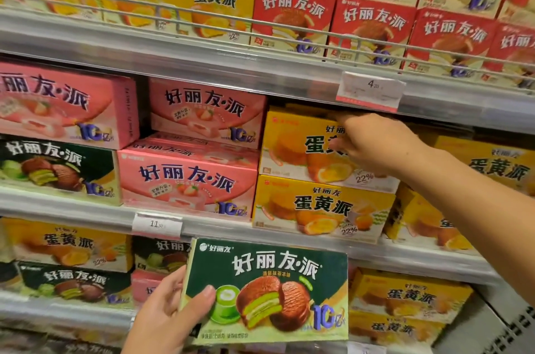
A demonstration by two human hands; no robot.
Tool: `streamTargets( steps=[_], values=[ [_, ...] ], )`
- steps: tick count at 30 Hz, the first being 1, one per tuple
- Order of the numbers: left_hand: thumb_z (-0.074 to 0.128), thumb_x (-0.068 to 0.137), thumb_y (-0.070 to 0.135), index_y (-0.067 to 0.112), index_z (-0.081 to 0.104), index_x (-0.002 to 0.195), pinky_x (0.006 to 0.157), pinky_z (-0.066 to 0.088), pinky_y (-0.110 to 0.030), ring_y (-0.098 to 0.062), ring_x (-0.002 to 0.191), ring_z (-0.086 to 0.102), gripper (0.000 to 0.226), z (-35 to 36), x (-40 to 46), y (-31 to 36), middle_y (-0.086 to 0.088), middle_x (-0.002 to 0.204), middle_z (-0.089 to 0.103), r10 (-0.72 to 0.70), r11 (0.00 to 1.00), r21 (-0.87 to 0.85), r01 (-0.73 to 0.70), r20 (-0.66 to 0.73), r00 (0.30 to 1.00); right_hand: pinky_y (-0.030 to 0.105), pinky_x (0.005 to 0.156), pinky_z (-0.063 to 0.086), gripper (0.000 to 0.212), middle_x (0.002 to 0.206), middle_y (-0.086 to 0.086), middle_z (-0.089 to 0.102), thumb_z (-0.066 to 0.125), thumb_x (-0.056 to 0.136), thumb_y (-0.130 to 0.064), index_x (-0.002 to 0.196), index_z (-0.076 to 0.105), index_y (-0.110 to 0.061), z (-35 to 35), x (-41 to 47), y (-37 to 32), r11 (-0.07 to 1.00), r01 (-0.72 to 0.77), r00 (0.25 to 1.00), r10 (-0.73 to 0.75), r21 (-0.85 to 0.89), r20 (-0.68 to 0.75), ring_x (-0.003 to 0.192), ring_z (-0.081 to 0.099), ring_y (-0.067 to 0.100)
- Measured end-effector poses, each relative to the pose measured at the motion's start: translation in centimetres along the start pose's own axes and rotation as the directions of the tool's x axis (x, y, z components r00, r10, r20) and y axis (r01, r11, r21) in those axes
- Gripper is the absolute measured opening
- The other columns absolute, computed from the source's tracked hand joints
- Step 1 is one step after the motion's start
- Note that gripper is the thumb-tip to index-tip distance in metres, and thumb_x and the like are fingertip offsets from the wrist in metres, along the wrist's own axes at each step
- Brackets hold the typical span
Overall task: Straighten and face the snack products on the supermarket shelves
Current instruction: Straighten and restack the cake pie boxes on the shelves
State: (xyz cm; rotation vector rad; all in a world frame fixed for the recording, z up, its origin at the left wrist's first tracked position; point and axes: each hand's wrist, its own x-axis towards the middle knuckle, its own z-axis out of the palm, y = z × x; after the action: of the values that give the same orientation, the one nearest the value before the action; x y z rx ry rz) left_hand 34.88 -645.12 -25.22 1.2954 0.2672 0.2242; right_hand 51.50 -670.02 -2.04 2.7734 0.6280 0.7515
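Left hand (162, 313) holds green box (269, 290) before shelf (231, 226)

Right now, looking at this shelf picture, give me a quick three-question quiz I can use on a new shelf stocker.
1. True or false: the left hand holds a green box in front of the shelves.
2. Multiple choice: the right hand reaches to which box? A) the upper pink box, B) the upper yellow box of the middle-shelf stack, C) a red box on the top shelf.
3. Fill in: the price tag just above the green box reads ____.

Key: 1 true; 2 B; 3 11 and some small digits, too blurred to read.
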Motion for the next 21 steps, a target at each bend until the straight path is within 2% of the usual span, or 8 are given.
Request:
streamTargets(
  steps=[4,8,12,13,14,16,18,21],
  values=[
    [0.077,0.063,0.021,0.017,0.059,0.121,0.066,0.050,-0.020,-0.004,0.083,0.071,0.060,-0.3,0.2,-0.3,0.012,0.097,0.075,0.009,1.000,-0.011,-0.009,-0.005,1.000,0.027,0.050,0.031,0.028,0.068,-0.010,0.039,0.051,0.094,-0.048,0.092,0.029,-0.032,0.4,0.4,-0.1,0.998,-0.033,0.999,0.032,0.046,0.013,0.059,0.041,0.014],
    [0.075,0.064,0.023,0.020,0.059,0.117,0.061,0.053,-0.019,-0.006,0.081,0.071,0.056,-0.2,0.4,0.0,0.012,0.093,0.075,0.015,1.000,-0.004,-0.015,0.019,1.000,0.030,0.053,0.036,0.028,0.080,-0.002,0.052,0.049,0.095,-0.047,0.109,0.045,-0.023,0.5,0.3,0.0,0.999,-0.015,1.000,0.014,0.033,0.028,0.067,0.047,0.020],
    [0.073,0.074,0.013,0.022,0.061,0.111,0.055,0.051,-0.010,-0.001,0.079,0.070,0.039,-0.1,0.6,0.2,0.014,0.092,0.075,0.045,0.999,0.025,-0.046,0.041,0.998,0.028,0.048,0.035,0.040,0.070,-0.006,0.051,0.049,0.095,-0.047,0.123,0.046,-0.019,0.6,0.0,-0.1,0.997,-0.018,0.999,0.015,0.072,0.038,0.059,0.046,0.012],
    [0.072,0.076,0.011,0.021,0.061,0.112,0.054,0.050,-0.009,-0.002,0.079,0.071,0.039,-0.1,0.7,0.2,0.012,0.093,0.075,0.044,0.999,0.019,-0.045,0.045,0.998,0.030,0.053,0.042,0.046,0.074,-0.003,0.055,0.049,0.095,-0.046,0.131,0.044,-0.019,0.6,-0.2,-0.2,0.996,-0.016,0.999,0.013,0.088,0.035,0.064,0.050,0.016],
    [0.072,0.075,0.012,0.020,0.061,0.113,0.054,0.051,-0.010,-0.004,0.080,0.071,0.040,-0.1,0.7,0.3,0.011,0.094,0.075,0.046,0.999,0.014,-0.047,0.048,0.998,0.035,0.068,0.050,0.052,0.086,0.003,0.061,0.050,0.095,-0.044,0.139,0.040,-0.019,0.7,-0.4,-0.2,0.995,-0.011,1.000,0.009,0.103,0.025,0.077,0.057,0.024],
    [0.073,0.071,0.020,0.022,0.061,0.113,0.053,0.050,-0.009,-0.003,0.079,0.071,0.044,-0.1,0.6,0.4,0.013,0.093,0.075,0.057,0.998,0.022,-0.058,0.057,0.997,0.045,0.100,0.040,0.063,0.125,0.014,0.058,0.053,0.094,-0.041,0.147,0.030,-0.017,1.1,-1.2,-0.3,0.993,0.023,0.999,-0.018,0.114,-0.049,0.114,0.052,0.034],
    [0.074,0.069,0.024,0.022,0.061,0.113,0.054,0.051,-0.010,-0.004,0.079,0.071,0.046,-0.3,0.6,0.4,0.011,0.093,0.076,0.063,0.998,0.028,-0.065,0.055,0.997,0.046,0.109,0.031,0.064,0.140,0.015,0.047,0.057,0.092,-0.035,0.147,0.034,-0.011,1.4,-2.7,-0.7,0.988,0.116,0.980,-0.097,0.103,-0.175,0.129,0.042,0.034],
    [0.076,0.063,0.033,0.023,0.063,0.115,0.065,0.054,-0.022,-0.010,0.086,0.072,0.055,-0.4,0.2,0.3,0.006,0.099,0.075,0.075,0.996,0.036,-0.077,0.046,0.996,0.046,0.115,0.027,0.049,0.142,0.015,0.048,0.060,0.089,-0.022,0.134,0.052,-0.005,2.1,-5.6,-2.5,0.927,0.352,0.897,-0.295,0.131,-0.329,0.135,0.039,0.031]
  ],
)
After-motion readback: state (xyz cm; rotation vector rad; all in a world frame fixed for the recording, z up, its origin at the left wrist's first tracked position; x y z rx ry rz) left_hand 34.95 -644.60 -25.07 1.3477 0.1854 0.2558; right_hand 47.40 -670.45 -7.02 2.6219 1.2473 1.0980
